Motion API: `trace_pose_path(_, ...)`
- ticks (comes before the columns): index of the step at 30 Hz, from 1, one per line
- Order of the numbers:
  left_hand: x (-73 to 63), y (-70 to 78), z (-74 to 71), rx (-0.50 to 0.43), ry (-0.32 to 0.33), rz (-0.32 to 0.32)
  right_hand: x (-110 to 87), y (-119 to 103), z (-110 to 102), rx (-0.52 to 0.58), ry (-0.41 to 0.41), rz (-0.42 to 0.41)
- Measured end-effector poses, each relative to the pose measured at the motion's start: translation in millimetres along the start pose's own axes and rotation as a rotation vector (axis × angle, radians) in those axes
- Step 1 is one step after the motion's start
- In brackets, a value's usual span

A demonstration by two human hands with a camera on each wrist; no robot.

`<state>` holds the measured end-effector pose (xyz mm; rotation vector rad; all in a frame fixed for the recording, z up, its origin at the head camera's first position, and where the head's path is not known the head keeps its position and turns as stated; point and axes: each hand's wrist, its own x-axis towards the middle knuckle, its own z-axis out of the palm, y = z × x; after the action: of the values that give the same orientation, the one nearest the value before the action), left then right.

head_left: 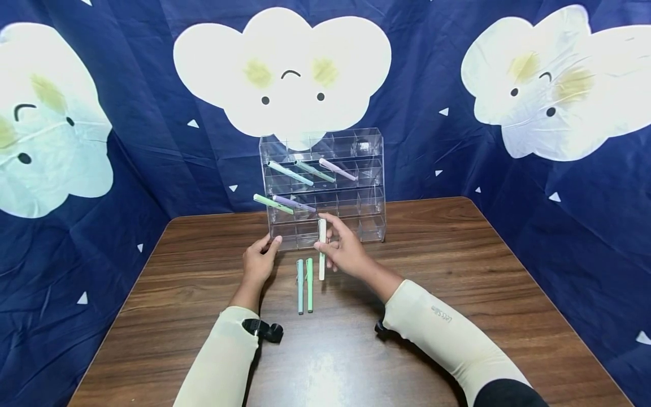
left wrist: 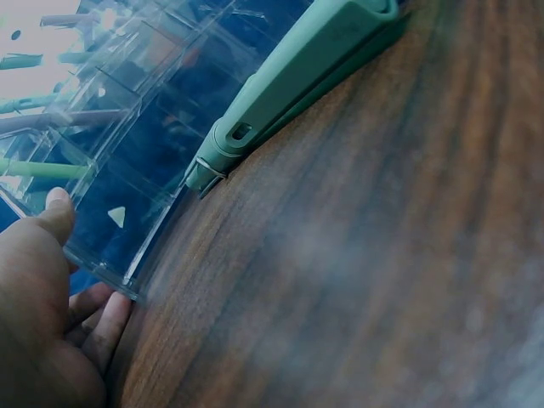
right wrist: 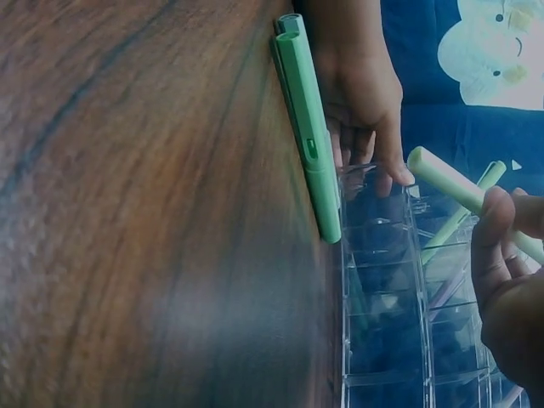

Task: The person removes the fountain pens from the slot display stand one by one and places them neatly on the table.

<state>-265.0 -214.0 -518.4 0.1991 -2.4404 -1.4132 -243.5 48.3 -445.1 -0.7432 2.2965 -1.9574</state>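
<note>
White pen (head_left: pixel 322 249): near centre of head frame, long axis close to vertical, overlapping the rack's lower edge in view. Contact with the rack: cannot tell. Right hand (head_left: pixel 346 249) grasps it between thumb and fingers, coming from the lower right; the right-wrist view has the grip at the right edge, one blunt pen end pointing upper left.

Left hand (head_left: pixel 260 261), left of centre: grips the lower left corner of the clear rack (head_left: pixel 376 195), thumb at the front, fingers round the side.

Rack, upper centre, four tiers of compartments. Second tier from top: pale blue pen (head_left: pixel 290 173), grey-green pen (head_left: pixel 315 170), pink pen (head_left: pixel 338 169), all slanting. Third tier: lime pen (head_left: pixel 273 204) and purple pen (head_left: pixel 294 203), left ends jutting out.

Below the rack, mid-frame: blue pen (head_left: pixel 300 286) and green pen (head_left: pixel 310 285) side by side on the brown wood-grain table (head_left: pixel 193 282).

Cream sleeves (head_left: pixel 216 362) on both forearms. Blue cloth (head_left: pixel 422 141) with white clouds fills the upper frame.
</note>
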Motion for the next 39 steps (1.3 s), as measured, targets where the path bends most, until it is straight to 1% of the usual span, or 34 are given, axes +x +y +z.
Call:
trace_pose_path(6,-0.7,-0.2,-0.4,0.006,-0.013,-0.005,-2.4,7.4,-0.2,-0.042,-0.001,0.080)
trace_pose_path(14,-1.1,1.1,-0.5,0.006,-0.029,-0.015,-4.9,10.4,0.3,-0.088,-0.041,0.188)
trace_pose_path(20,0.0,1.1,-0.3,-0.004,-0.027,-0.012,-6.0,12.2,1.1,-0.134,-0.071,0.242)
trace_pose_path(28,1.3,-0.5,-0.9,0.005,-0.023,-0.011,-5.6,20.2,1.9,-0.158,-0.126,0.266)
trace_pose_path(32,1.6,-0.9,-1.0,0.013,-0.026,-0.018,-5.5,22.5,2.8,-0.172,-0.134,0.274)
trace_pose_path(39,1.1,-0.3,-0.6,0.003,-0.025,-0.018,-6.0,25.0,2.9,-0.221,-0.153,0.245)
